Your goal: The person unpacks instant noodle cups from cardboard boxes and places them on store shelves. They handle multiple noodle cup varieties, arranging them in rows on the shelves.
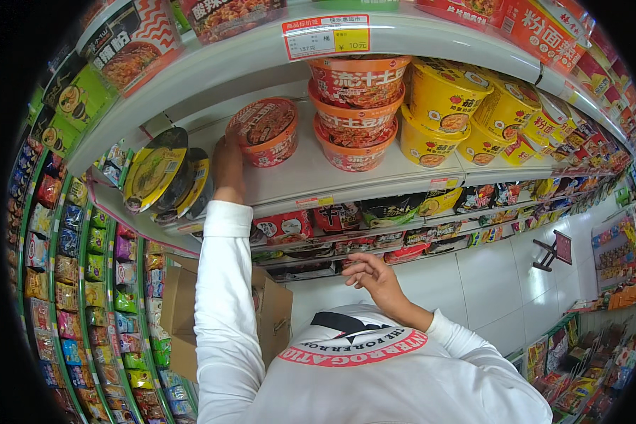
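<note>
My left hand reaches onto the shelf and grips the left side of a round orange instant noodle bowl; its fingertips are partly hidden by the bowl. To the right of that bowl is a stack of three matching orange bowls. Left of my wrist, black-and-yellow noodle bowls stand tilted on their sides. My right hand hangs in front of my chest below the shelf, holding nothing, its fingers loosely bent and apart.
Yellow noodle tubs are stacked farther right on the white shelf. An upper shelf edge with a price tag overhangs the bowls. Bagged noodles fill lower shelves. An open cardboard box stands by my left arm, near snack racks.
</note>
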`<state>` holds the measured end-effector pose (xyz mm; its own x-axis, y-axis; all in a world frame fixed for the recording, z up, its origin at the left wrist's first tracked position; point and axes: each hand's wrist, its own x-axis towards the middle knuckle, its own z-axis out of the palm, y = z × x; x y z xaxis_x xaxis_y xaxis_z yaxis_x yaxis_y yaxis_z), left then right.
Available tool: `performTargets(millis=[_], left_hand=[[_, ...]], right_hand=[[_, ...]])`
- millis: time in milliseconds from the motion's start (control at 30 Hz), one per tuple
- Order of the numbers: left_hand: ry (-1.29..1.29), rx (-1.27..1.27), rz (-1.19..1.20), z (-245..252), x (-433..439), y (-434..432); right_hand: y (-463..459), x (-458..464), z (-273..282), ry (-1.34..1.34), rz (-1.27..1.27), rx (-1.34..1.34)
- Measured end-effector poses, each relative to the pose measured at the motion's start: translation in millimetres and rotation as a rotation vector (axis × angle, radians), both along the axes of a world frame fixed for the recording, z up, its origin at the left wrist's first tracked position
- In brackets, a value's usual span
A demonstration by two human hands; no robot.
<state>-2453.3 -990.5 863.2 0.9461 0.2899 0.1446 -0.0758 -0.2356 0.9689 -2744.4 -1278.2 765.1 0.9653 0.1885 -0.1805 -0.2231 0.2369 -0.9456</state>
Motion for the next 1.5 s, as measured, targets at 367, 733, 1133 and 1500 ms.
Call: performTargets(millis=[367,733,1133,1500], left_hand=[[0.007,-0.255,-0.07,9.7,53.6,-29.7],[0.162,-0.267,-0.324,18.4,54.2,-70.7],[0.097,-0.339,-0.448,6.2,65.2,-71.4],[0.12,-0.339,-0.504,7.7,77.4,-68.2]], right_hand=[[-4.9,-3.1,-10.4,0.018,0.009,-0.06],[-25.7,12.7,-5.8,-0.256,-0.294,-0.257],[-25.7,138.5,118.4,-0.583,-0.555,-0.863],[-25.2,148.1,115.1,-0.579,-0.596,-0.749]])
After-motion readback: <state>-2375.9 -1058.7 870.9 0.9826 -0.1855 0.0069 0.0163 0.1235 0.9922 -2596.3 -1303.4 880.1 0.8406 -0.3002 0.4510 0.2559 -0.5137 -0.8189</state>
